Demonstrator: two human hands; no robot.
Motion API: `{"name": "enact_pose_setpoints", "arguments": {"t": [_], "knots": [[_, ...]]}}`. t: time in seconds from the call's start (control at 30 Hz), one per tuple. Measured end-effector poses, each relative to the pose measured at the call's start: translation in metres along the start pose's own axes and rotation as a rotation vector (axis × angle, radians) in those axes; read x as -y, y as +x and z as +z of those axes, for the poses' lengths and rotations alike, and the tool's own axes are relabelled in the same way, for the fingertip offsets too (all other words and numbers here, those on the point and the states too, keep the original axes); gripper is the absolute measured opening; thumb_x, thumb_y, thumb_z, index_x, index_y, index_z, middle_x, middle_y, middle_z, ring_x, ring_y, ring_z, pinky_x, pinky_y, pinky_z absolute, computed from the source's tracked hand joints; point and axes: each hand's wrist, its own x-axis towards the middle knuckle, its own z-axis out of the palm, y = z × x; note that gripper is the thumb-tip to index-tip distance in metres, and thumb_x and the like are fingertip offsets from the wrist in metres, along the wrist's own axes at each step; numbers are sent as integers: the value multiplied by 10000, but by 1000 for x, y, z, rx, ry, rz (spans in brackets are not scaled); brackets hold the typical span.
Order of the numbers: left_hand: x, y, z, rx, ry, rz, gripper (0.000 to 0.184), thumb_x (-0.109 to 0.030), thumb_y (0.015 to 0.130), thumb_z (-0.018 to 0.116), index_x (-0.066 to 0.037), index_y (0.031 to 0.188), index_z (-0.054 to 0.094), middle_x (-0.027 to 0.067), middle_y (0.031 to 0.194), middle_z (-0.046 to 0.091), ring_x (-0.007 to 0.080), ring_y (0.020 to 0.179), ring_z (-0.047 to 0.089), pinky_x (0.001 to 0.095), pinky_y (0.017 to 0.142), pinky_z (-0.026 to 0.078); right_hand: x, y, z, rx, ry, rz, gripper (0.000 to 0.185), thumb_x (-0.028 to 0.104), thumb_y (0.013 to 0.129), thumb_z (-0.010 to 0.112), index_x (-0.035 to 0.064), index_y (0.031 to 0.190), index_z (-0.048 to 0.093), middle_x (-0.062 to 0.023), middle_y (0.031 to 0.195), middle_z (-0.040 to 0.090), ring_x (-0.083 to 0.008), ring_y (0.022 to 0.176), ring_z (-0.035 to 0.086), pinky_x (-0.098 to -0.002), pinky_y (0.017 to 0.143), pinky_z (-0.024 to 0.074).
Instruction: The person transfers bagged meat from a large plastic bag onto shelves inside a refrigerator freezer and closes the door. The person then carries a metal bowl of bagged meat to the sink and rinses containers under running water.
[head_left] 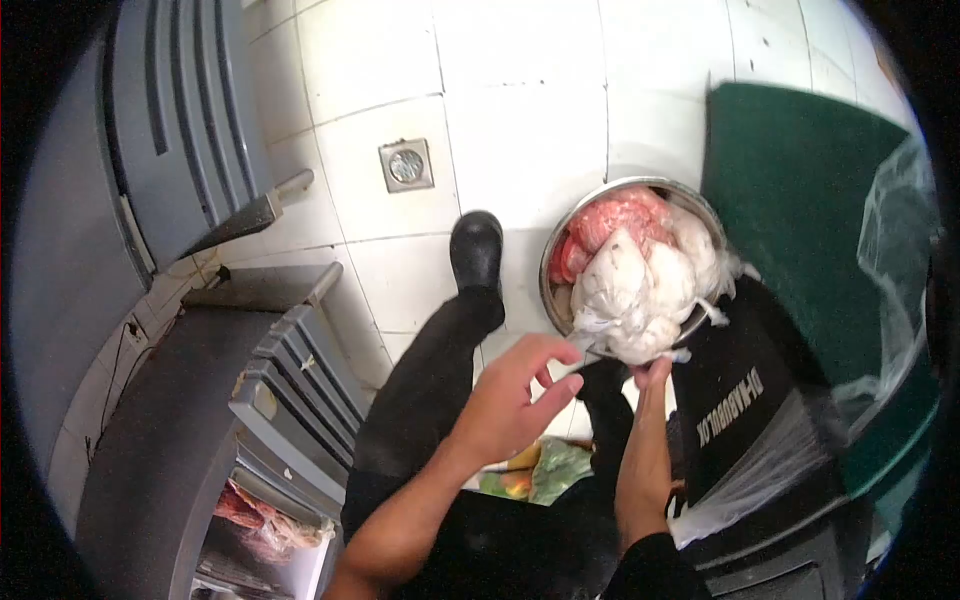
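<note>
A round metal bowl (549,262) holds several clear plastic bags. One is a bag of white, lumpy food (615,280), bulging over the near rim; behind it lies a bag of pink-red meat (620,218). My left hand (515,395) is just short of the bowl's near left side, its thumb and fingers apart, with nothing in it. My right hand (652,376) reaches up to the bowl's near edge, under the white bag. Its fingers are mostly hidden there, so its grip does not show.
An open grey drawer (285,400) at lower left contains bagged meat (270,525). To the right stand a black crate (740,410) with plastic film and a dark green bin (780,170). Green and orange produce bags (560,470) lie below me. White floor tiles surround a drain (407,165).
</note>
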Motion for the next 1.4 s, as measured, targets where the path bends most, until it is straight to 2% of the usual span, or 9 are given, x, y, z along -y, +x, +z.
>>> {"name": "enact_pose_setpoints", "arguments": {"t": [0.33, 0.47, 0.6, 0.77, 1.0, 1.13, 1.23, 1.3, 1.4], "knots": [[18, 16, -18, -153, -232, -34, 186, -146, 849, 598, -38, 1001, 584, -9, 888, 575, 60, 711, 484, 205, 614, 405, 33, -58, 306, 402, -67, -35, 622, 525, 853, 486, 184, 1350, 332, -62, 1381, 330, -258, 1234, 340, -499, 941, 356], [40, 10, -23, -265, -274, -67, 180, -153, 856, 596, -46, 1000, 589, -17, 848, 578, 56, 687, 486, 200, 608, 399, 44, -52, 422, 589, -197, -41, 728, 538, 860, 438, 180, 1429, 158, -72, 1490, 143, -377, 1231, 320, -486, 1006, 269], [42, -4, -19, -371, -452, -75, 179, -175, 863, 584, -63, 1003, 590, -20, 862, 608, 59, 691, 514, 210, 611, 412, 42, -151, 468, 860, -416, -218, 700, 423, 896, 483, 88, 1428, 173, -85, 1360, 407, -258, 1118, 449, -433, 922, 371], [62, -72, -17, -501, -408, -15, 216, -203, 859, 592, -94, 1045, 585, -4, 925, 622, 68, 705, 536, 206, 590, 416, 29, -242, 360, 957, -906, -438, 455, 245, 900, 519, 46, 1303, 447, -68, 1067, 638, -131, 813, 594, -242, 663, 466], [118, -286, 10, -893, -436, -146, 183, -169, 834, 592, -120, 1010, 587, -13, 836, 587, 70, 659, 522, 208, 500, 403, 33, -357, 116, 717, -1037, -111, 383, 166, 875, 502, 43, 1236, 471, -88, 959, 639, -161, 676, 604, -266, 582, 479], [197, -433, 144, -1134, -623, -343, 168, -158, 811, 592, -112, 971, 607, 18, 832, 613, 125, 677, 562, 264, 516, 440, 28, -428, 44, 901, -1122, -98, 421, 97, 842, 502, 69, 1255, 425, -100, 912, 636, -173, 668, 605, -262, 554, 471], [283, -501, 288, -1194, -260, -534, 178, -245, 770, 595, -87, 830, 651, 127, 855, 654, 269, 725, 629, 416, 656, 489, 20, -445, 14, 1045, -1310, -125, 452, 99, 843, 490, 117, 1282, 382, -116, 957, 623, -206, 689, 605, -306, 562, 476], [274, -545, 360, -1071, -403, -842, 264, -310, 787, 538, -73, 768, 655, 152, 776, 646, 291, 700, 634, 424, 666, 494, 24, -455, 0, 1082, -1456, -104, 468, 99, 840, 495, 125, 1291, 371, -119, 954, 622, -211, 671, 602, -312, 539, 473], [294, -586, 446, -976, -282, -668, 249, -206, 801, 476, -36, 739, 646, 164, 671, 615, 257, 639, 633, 411, 580, 500, 29, -482, -14, 1093, -1621, -172, 484, 112, 842, 500, 134, 1303, 355, -126, 956, 617, -229, 654, 597, -328, 519, 468]]}}
